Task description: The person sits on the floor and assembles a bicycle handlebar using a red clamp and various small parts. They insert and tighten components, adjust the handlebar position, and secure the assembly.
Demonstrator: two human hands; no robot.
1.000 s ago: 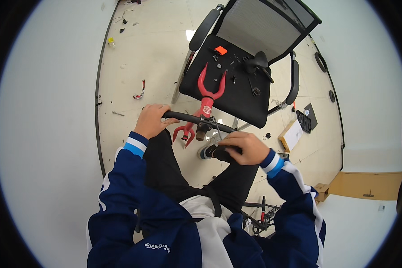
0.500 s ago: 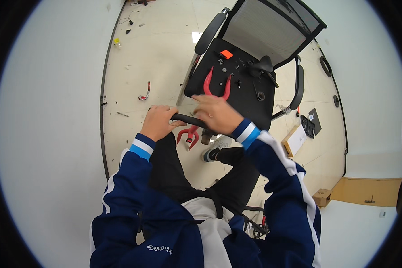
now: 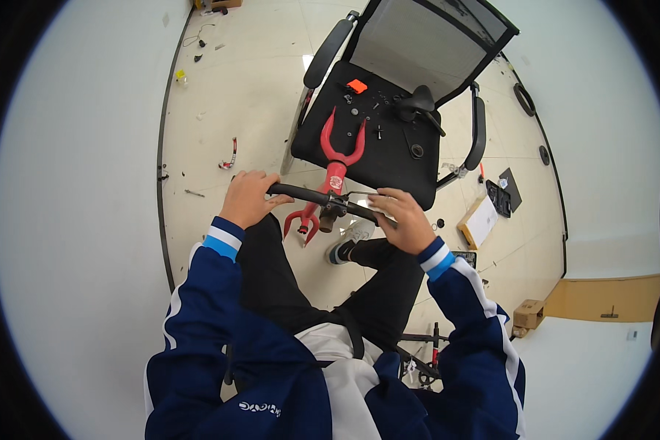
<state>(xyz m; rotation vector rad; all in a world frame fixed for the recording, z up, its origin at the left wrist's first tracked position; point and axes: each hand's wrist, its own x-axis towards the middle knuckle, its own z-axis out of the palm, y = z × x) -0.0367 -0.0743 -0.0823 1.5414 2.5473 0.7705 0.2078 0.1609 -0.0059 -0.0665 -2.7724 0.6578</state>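
My left hand (image 3: 251, 198) is wrapped round the left end of a black bicycle handlebar (image 3: 301, 192). At the bar's middle is a black stem clamp (image 3: 334, 205), with a thin hex key (image 3: 359, 193) reaching out from it to the right. My right hand (image 3: 407, 220) has its fingers at the key's free end, and its thumb lies against the bar's right part. Beyond the clamp, a pinkish-red bicycle fork (image 3: 335, 158) rests its two legs on the chair seat. Below the bar hangs another red forked part (image 3: 301, 224); how it joins is hidden.
The black office chair (image 3: 389, 165) carries a bicycle saddle (image 3: 418, 103), an orange object (image 3: 356, 86) and several small parts. On the floor at right are a tool case (image 3: 499, 199) and a white-topped box (image 3: 479, 224). A red-and-black curved piece (image 3: 231, 155) lies at left.
My right hand has moved right, off the middle of the handlebar, uncovering the stem clamp and hex key. My left hand keeps its grip. The whole view has shifted slightly.
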